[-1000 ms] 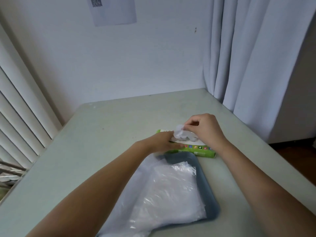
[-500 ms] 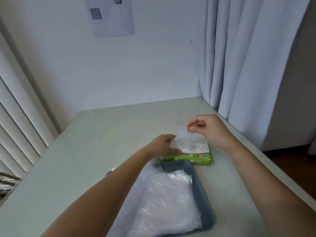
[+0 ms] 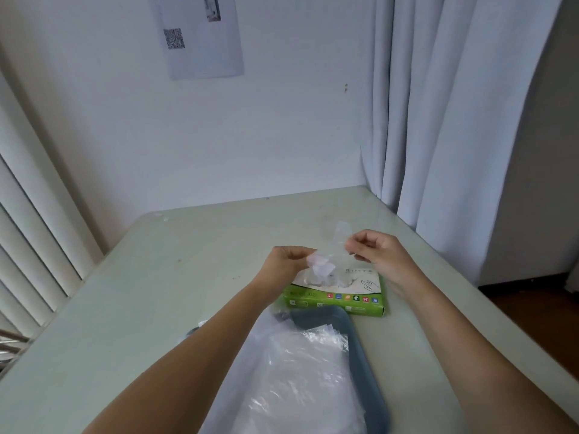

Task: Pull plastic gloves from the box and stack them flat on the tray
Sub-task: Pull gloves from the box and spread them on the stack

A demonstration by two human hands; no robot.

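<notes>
Plastic glove (image 3: 332,247), filmy, pinched by left hand (image 3: 286,266) and right hand (image 3: 374,250) over green box (image 3: 340,301), crinkled stack (image 3: 297,371) on grey tray (image 3: 322,316)

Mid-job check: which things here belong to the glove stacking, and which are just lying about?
In the job: left hand and right hand, both pinching one glove; green box; blue tray; stacked gloves on it.
Just there: paper with a QR code on the wall; curtain; blinds; table underneath.

Box (image 3: 336,300) behind tray (image 3: 365,346) on table (image 3: 156,277); glove stack (image 3: 300,380) in tray.
</notes>
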